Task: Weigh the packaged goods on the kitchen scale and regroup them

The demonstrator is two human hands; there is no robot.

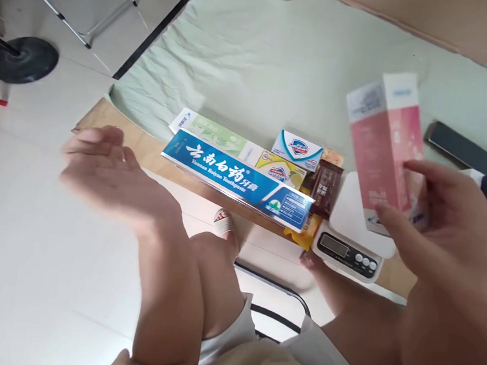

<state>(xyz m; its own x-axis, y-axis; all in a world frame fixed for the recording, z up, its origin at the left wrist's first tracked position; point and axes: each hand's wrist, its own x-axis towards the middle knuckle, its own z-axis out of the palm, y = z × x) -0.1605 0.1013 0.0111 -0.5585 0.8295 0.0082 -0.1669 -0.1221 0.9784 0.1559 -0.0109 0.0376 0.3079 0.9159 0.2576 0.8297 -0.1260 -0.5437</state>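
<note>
Pink box (pixel 382 160) pinched by right hand (pixel 456 229): likely light, stiff, crushable; best held by flat sides. Left hand (pixel 111 179) empty, loosely cupped, well apart.

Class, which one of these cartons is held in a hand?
The pink-and-white carton, gripped by the right hand. The blue carton, green carton, white-and-blue carton and yellow carton are not held.

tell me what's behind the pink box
Around the edges of the pink box, held in the right hand, you can see a white scale and green cloth. The box covers part of the scale, so anything on that part can't be seen.
</note>
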